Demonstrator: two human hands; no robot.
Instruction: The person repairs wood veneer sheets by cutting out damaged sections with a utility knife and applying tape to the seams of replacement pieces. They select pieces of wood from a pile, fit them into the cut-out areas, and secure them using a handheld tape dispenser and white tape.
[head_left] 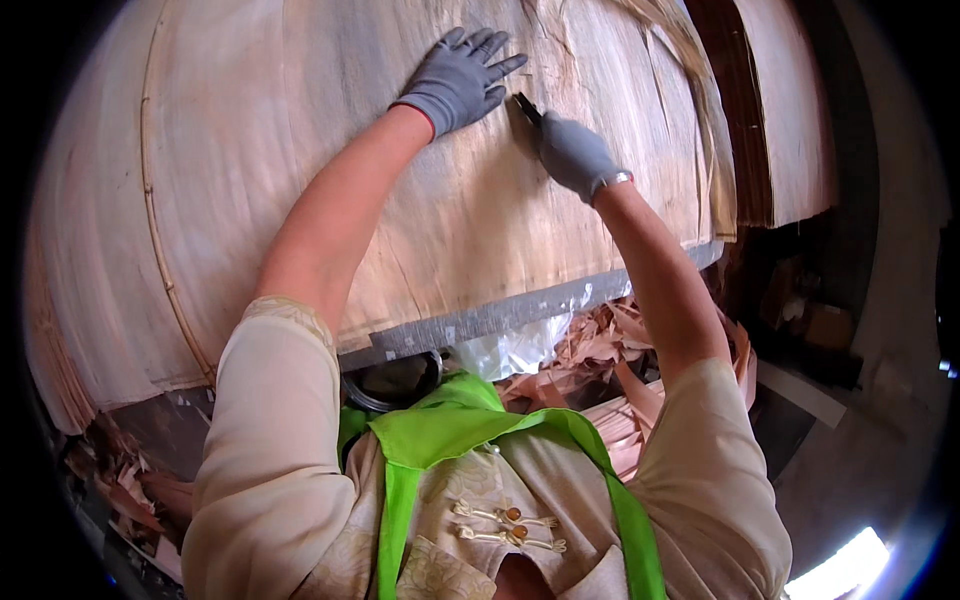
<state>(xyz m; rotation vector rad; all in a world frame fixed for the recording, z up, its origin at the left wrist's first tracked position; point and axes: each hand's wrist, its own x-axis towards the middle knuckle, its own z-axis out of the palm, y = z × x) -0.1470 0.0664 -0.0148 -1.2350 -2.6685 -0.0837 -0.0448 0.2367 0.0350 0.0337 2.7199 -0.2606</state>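
A broad sheet of pale wood veneer (pixel 440 220) lies in front of me on a stack with a grey edge. My left hand (pixel 455 85), in a grey knit glove, presses flat on the sheet with its fingers spread. Close by on its right, my right hand (pixel 575 155), gloved alike, is closed around a slim black knife-like tool (pixel 527 108). The tool points up and left, its tip at or just above the veneer near my left fingers. Its blade is too small to make out. Cracks and a rough, lifted strip (pixel 690 60) mark the sheet's right side.
Another veneer stack (pixel 790 110) stands at the far right, beyond a dark gap. Toward the left, a thin ridge or strip (pixel 150 190) runs down the veneer. Torn veneer scraps (pixel 600 345) and clear plastic (pixel 515 350) lie below the near edge, beside a round black object (pixel 395 380).
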